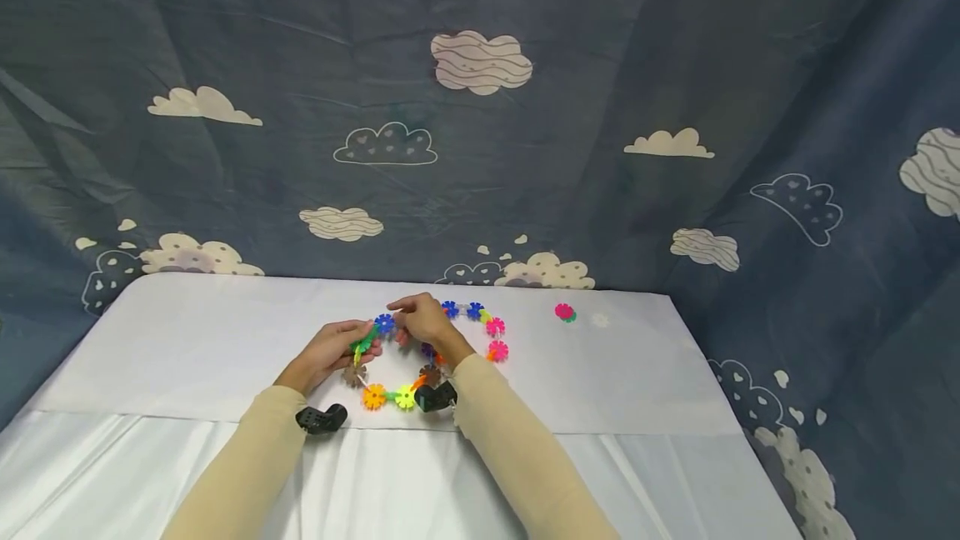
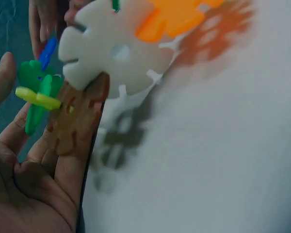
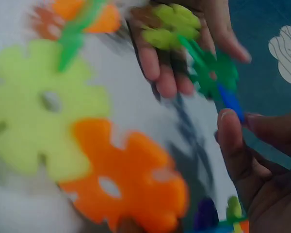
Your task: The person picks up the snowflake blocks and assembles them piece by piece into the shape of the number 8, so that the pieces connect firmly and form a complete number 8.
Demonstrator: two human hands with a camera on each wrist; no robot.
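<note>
In the head view, a chain of notched flower-shaped plastic discs curves between the hands. My right hand pinches the edge of the blue disc at its upper end, between fingertips. That disc slots into a green disc. My left hand is under the green and yellow part, fingers fairly straight and thumb apart from them. Below it follow a brown disc, a white disc and an orange disc. A yellow-green disc continues the curve along the bottom.
Behind my right wrist, another curve of joined discs shows blue ones and a pink disc. Further right lie a loose pink disc over a green one, and a white disc. A dark cloud-print curtain backs the white table.
</note>
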